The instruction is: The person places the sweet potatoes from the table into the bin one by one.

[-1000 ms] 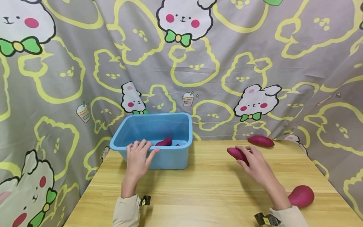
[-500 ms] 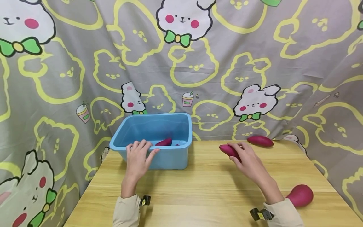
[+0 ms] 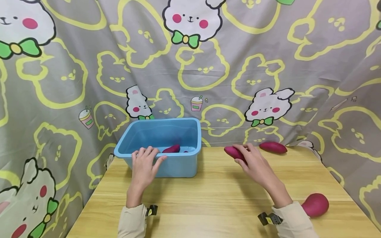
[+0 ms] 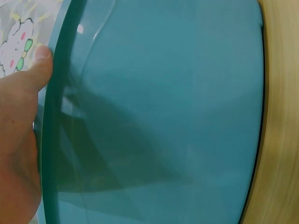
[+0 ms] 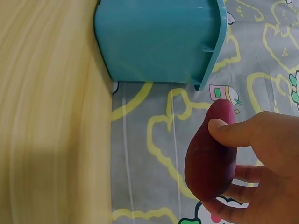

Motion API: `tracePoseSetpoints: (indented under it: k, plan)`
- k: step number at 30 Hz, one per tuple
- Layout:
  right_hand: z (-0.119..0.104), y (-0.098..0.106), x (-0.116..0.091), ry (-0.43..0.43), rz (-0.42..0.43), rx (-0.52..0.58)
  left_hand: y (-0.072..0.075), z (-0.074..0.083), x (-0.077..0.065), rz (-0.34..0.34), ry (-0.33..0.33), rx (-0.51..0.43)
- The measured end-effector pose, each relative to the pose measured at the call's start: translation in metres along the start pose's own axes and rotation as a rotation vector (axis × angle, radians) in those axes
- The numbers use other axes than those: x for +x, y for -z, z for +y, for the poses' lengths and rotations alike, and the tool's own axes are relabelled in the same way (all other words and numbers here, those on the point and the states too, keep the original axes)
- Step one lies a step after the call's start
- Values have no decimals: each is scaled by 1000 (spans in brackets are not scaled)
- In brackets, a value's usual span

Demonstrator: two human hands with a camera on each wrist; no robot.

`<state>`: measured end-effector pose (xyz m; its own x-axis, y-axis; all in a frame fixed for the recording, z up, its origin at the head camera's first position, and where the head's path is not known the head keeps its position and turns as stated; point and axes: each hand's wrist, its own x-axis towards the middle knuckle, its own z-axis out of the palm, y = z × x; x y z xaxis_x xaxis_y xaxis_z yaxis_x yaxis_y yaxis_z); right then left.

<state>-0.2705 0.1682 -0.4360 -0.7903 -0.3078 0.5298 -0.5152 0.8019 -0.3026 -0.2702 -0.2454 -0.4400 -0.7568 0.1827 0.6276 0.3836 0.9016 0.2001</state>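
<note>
A blue plastic tub [image 3: 180,167] stands on the wooden table at left, with a purple sweet potato [image 3: 172,148] and a bit of another showing inside. My left hand [image 3: 144,169] grips its front rim, fingers bent over the edge; the left wrist view has the thumb [image 4: 43,65] lying on the rim. To the right of the tub, my right hand [image 3: 255,165] holds a purple sweet potato [image 5: 210,161] above the table, thumb on one side and fingers on the other. Its narrow end points toward the tub.
Another sweet potato [image 3: 273,147] lies at the table's back edge on the right. A rounder, bulbous one [image 3: 316,205] is partly hidden behind the right sleeve [image 3: 293,218]. A patterned grey curtain [image 3: 220,72] hangs right behind the wooden table [image 3: 208,198].
My right hand has moved left and a little toward the back with the sweet potato, nearing the tub. The left hand has stayed on the rim.
</note>
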Motion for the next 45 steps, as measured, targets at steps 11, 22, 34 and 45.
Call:
tracePoseSetpoints:
  k: [11,22,34,45]
  plan:
    - [-9,4,12,22,-1,16,0,0,0,6,-4,-6]
    - [-18,7,23,41,-2,17,0,-2,0,16,-16,5]
    - [-27,9,34,56,-14,23,-1,-1,0,21,-21,4]
    - [-39,8,45,54,-20,37,-1,-1,0,20,-18,0]
